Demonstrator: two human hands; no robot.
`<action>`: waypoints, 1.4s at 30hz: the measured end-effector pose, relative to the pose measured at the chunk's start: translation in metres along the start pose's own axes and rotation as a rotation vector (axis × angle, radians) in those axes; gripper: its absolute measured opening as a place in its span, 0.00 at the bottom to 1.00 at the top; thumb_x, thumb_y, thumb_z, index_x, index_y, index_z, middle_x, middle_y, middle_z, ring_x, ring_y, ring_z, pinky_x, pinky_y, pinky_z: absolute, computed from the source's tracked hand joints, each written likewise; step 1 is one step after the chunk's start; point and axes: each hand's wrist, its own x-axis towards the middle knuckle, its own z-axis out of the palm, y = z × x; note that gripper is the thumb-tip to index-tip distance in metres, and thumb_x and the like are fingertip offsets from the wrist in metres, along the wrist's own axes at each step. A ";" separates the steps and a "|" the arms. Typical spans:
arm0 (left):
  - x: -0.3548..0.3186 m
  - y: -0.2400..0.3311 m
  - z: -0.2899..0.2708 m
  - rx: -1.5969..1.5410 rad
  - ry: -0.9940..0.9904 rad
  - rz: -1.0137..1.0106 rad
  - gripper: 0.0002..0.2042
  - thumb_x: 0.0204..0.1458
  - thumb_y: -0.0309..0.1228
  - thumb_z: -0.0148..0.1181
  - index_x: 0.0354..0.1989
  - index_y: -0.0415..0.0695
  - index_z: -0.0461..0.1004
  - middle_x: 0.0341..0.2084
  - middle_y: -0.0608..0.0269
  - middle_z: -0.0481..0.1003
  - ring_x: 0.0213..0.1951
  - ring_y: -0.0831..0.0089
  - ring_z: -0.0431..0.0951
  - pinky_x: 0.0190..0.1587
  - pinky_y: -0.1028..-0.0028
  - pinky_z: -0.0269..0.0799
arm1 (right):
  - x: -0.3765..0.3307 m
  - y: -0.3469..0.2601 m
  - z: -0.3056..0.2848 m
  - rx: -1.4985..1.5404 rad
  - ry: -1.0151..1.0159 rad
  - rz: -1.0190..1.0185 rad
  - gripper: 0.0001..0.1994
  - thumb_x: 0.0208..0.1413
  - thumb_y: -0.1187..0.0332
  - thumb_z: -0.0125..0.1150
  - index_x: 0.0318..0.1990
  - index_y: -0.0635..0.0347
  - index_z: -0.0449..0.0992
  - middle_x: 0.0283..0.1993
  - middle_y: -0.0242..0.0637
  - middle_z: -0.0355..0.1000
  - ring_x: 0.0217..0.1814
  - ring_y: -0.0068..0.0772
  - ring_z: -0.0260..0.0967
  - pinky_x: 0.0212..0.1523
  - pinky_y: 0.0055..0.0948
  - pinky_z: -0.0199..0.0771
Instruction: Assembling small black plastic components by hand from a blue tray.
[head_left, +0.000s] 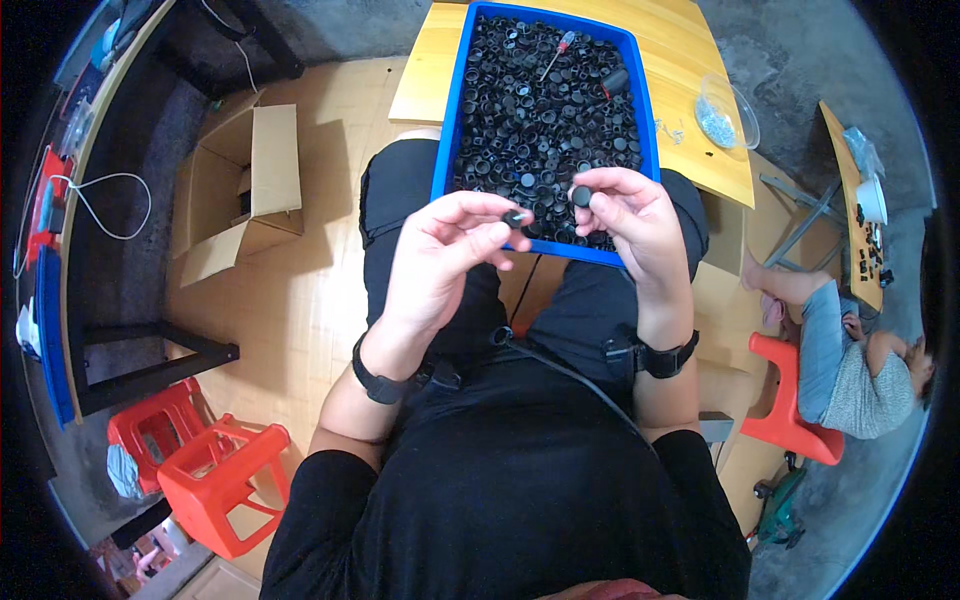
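Between the thumb and fingers of my left hand is a small black part with a bit of shiny metal on it. My right hand pinches a round black cap, its flat face showing. Both hands are raised over the near end of a blue tray, apart from each other. The tray holds a great many loose black caps. On top of them lie a screwdriver with a red and clear handle and a dark cylindrical object.
The tray rests partly on a wooden table, where a clear bowl holds small bluish pieces. An open cardboard box stands on the floor at left, near red stools. At right another person sits beside a small table.
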 end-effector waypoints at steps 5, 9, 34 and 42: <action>0.003 -0.003 0.015 -0.097 -0.091 -0.025 0.09 0.51 0.22 0.56 0.41 0.37 0.72 0.37 0.54 0.76 0.37 0.71 0.77 0.36 0.77 0.74 | -0.013 0.007 0.026 0.093 -0.002 -0.243 0.09 0.51 0.77 0.59 0.41 0.67 0.73 0.38 0.38 0.74 0.36 0.24 0.72 0.39 0.21 0.73; 0.003 -0.006 0.014 -0.133 -0.074 -0.032 0.09 0.50 0.22 0.56 0.41 0.36 0.72 0.35 0.54 0.76 0.38 0.70 0.77 0.37 0.76 0.74 | -0.023 0.003 0.039 -0.031 0.097 -0.287 0.09 0.51 0.77 0.58 0.41 0.67 0.74 0.37 0.37 0.74 0.38 0.25 0.72 0.41 0.21 0.72; -0.012 -0.003 0.024 0.274 -0.056 0.193 0.11 0.44 0.16 0.60 0.38 0.34 0.75 0.40 0.55 0.73 0.41 0.74 0.75 0.44 0.78 0.73 | -0.037 -0.011 0.042 -0.332 0.122 -0.266 0.13 0.42 0.79 0.65 0.40 0.66 0.76 0.34 0.34 0.71 0.31 0.19 0.67 0.32 0.16 0.69; -0.015 0.003 0.025 0.295 -0.074 0.194 0.11 0.45 0.16 0.60 0.39 0.34 0.75 0.39 0.55 0.73 0.42 0.74 0.74 0.44 0.79 0.73 | -0.039 -0.007 0.039 -0.304 0.104 -0.278 0.14 0.43 0.81 0.64 0.41 0.67 0.76 0.37 0.35 0.70 0.35 0.21 0.68 0.35 0.18 0.71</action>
